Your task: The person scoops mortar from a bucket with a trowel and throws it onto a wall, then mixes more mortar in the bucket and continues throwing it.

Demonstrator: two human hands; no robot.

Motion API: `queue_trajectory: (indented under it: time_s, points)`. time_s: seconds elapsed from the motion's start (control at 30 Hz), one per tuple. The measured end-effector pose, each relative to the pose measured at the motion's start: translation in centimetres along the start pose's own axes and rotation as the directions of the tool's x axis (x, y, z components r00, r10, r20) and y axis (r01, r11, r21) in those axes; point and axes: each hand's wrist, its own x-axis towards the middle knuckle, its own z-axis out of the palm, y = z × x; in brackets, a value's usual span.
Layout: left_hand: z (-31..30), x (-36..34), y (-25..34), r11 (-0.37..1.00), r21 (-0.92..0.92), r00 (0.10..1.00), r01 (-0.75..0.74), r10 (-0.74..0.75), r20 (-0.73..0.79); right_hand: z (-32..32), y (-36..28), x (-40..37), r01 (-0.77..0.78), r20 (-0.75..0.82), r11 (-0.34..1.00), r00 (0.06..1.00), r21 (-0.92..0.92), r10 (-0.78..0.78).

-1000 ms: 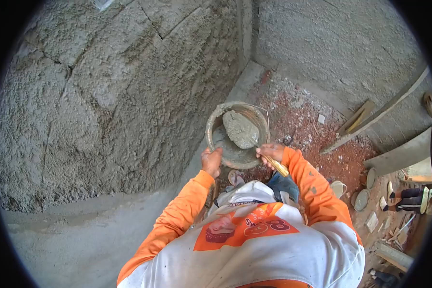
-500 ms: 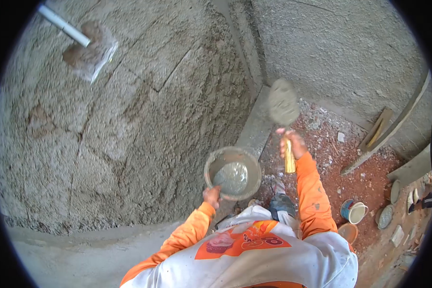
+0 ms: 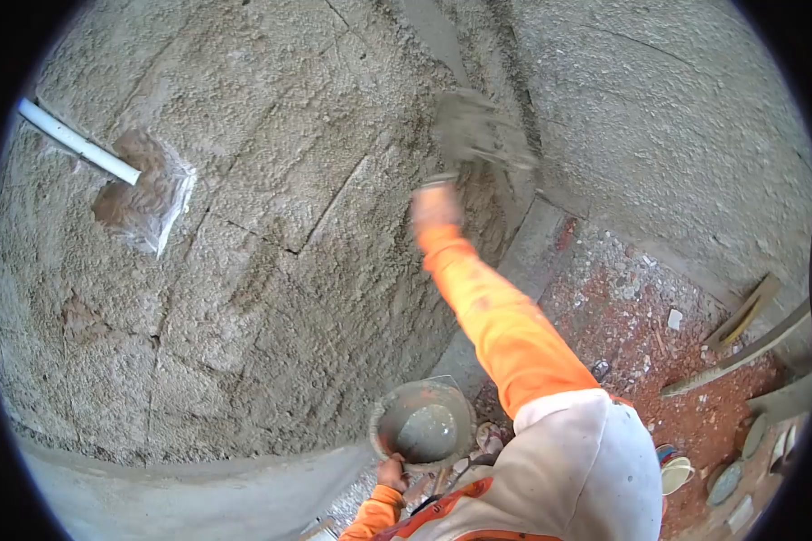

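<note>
At the bottom, my left hand (image 3: pixel 392 472) is closed on the near rim of a bucket (image 3: pixel 381 433), which holds some wet grey mortar (image 3: pixel 427 433). My right arm stretches up and forward to the rough plastered wall (image 3: pixel 271 180). Smeared by motion, my right hand (image 3: pixel 437 207) is closed round a trowel, whose handle is hidden. The trowel's blade (image 3: pixel 483 131) shows as a grey blur by the wall's inner corner.
A pale pipe (image 3: pixel 81 142) sticks out of the wall at upper left. Rubble and reddish soil (image 3: pixel 622 325) cover the ground at right, with boards (image 3: pixel 740 347) against the far wall and a small pail (image 3: pixel 675 473) among other containers.
My right hand has swung up and left with the trowel, from above the ground to the wall corner. The bucket, still in my left hand, sits lower in view as the camera has shifted.
</note>
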Motion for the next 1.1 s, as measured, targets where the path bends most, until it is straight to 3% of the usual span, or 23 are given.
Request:
queue_trajectory:
  time_s: [0.03, 0.07, 0.1, 0.17, 0.2, 0.23, 0.27, 0.3, 0.33, 0.37, 0.4, 0.47, 0.5, 0.53, 0.57, 0.63, 0.67, 0.7, 0.73, 0.77, 0.83, 0.93, 1.1]
  points:
    - [0.4, -1.0, 1.4, 0.965, -0.231, 0.989, 0.124, -0.139, -0.051, 1.7, -3.8, -1.8, 0.534, 0.568, 0.821, 0.746, -0.202, -0.346]
    - [-0.5, 1.8, -1.4, 0.995, 0.028, 0.995, -0.095, 0.095, 0.001, -1.2, -10.2, -6.6, 0.678, 0.662, 0.725, 0.601, -0.124, -0.449]
    - [-0.3, 2.1, -0.9, 0.997, 0.025, 0.997, -0.073, 0.073, 0.004, -1.7, -10.0, -11.2, 0.771, 0.028, 0.51, 0.541, 0.381, -0.84]
    - [1.0, 1.9, 1.5, 0.991, 0.075, 0.993, 0.111, -0.113, 0.02, -7.2, -11.3, -16.5, 0.358, 0.283, 0.684, 0.716, 0.635, -0.638]
    - [1.1, 2.1, 1.3, 0.997, 0.071, 1.0, -0.001, 0.0, 0.025, -9.5, -9.4, -17.6, 0.283, 0.49, 0.796, 0.664, 0.536, -0.566]
    - [1.6, 2.6, 1.3, 0.99, 0.067, 0.992, -0.123, 0.121, 0.035, -11.2, -6.8, -18.4, 0.233, 0.493, 0.809, 0.691, 0.54, -0.528]
    - [2.0, 2.3, 2.2, 0.992, 0.027, 0.992, -0.123, 0.121, 0.045, -12.9, -3.5, -18.9, -0.187, 0.801, 0.894, 0.543, 0.408, -0.252]
    - [2.4, 0.9, 4.1, 0.993, -0.008, 0.992, -0.116, 0.116, 0.053, -14.7, -0.6, -19.3, -0.238, 0.846, 0.925, 0.514, 0.297, -0.139]
    - [3.1, -0.3, 6.3, 0.999, -0.004, 0.999, -0.046, 0.046, 0.013, -16.9, 2.5, -19.2, -0.072, 0.816, 0.978, 0.565, 0.196, -0.122]
    - [4.2, -1.8, 9.0, 1.0, -0.004, 0.999, 0.029, -0.029, -0.029, -19.3, 3.9, -17.7, 0.118, 0.923, 0.993, 0.383, -0.027, -0.021]
    - [4.5, -0.3, 9.0, 0.997, 0.059, 0.999, -0.045, 0.046, -0.014, -20.4, 5.7, -16.7, 0.347, 0.972, 0.937, 0.228, -0.031, -0.053]
    - [5.5, -0.9, 11.4, 0.979, 0.177, 0.995, -0.101, 0.098, 0.026, -19.4, 11.2, -16.6, 0.703, 0.994, 0.703, -0.06, 0.106, -0.09]
    - [6.7, -0.1, 10.9, 0.949, 0.054, 0.95, -0.312, 0.31, 0.03, -18.2, 14.0, -16.7, 0.813, 0.976, 0.54, -0.187, 0.219, -0.113]
    - [7.1, -0.6, 12.0, 0.927, 0.059, 0.925, -0.371, 0.362, 0.117, -16.8, 10.1, -15.4, 0.797, 0.95, 0.595, -0.255, 0.102, 0.178]
    - [7.5, 1.3, 11.0, 0.823, 0.033, 0.814, -0.567, 0.554, 0.175, -14.3, 11.2, -16.1, 0.798, 0.867, 0.591, -0.206, -0.12, 0.454]
    - [8.6, 2.4, 11.9, 0.796, 0.073, 0.793, -0.6, 0.58, 0.187, -13.9, 13.1, -17.0, 0.818, 0.974, 0.565, -0.025, -0.108, 0.223]
    - [9.2, 3.6, 12.0, 0.791, -0.025, 0.77, -0.611, 0.601, 0.213, -14.3, 11.7, -17.6, 0.806, 0.972, 0.582, -0.041, -0.103, 0.23]
    - [9.6, 2.9, 13.7, 0.802, -0.026, 0.769, -0.597, 0.582, 0.265, -15.4, 9.2, -18.2, 0.382, 0.878, 0.825, -0.065, -0.417, 0.475]
    - [10.1, 2.2, 15.0, 0.812, -0.063, 0.771, -0.581, 0.573, 0.277, -15.8, 7.8, -18.1, -0.124, 0.737, 0.729, -0.198, -0.673, 0.646]
    - [10.7, 2.0, 15.9, 0.818, -0.108, 0.769, -0.565, 0.57, 0.289, -15.5, 8.4, -18.8, -0.132, 0.733, 0.723, -0.192, -0.678, 0.653]
    - [10.6, 3.0, 15.5, 0.84, -0.092, 0.778, -0.535, 0.532, 0.333, -15.4, 9.5, -20.8, -0.638, 0.813, 0.51, -0.393, -0.578, 0.43]
    - [10.4, 3.0, 17.9, 0.889, -0.127, 0.8, -0.441, 0.453, 0.393, -15.9, 6.8, -21.7, -0.794, 0.901, 0.459, -0.243, -0.398, 0.36]
    - [9.7, 3.9, 19.3, 0.976, -0.149, 0.889, -0.157, 0.205, 0.409, -19.5, 4.6, -19.5, -0.899, 0.954, 0.359, -0.171, -0.253, 0.246]
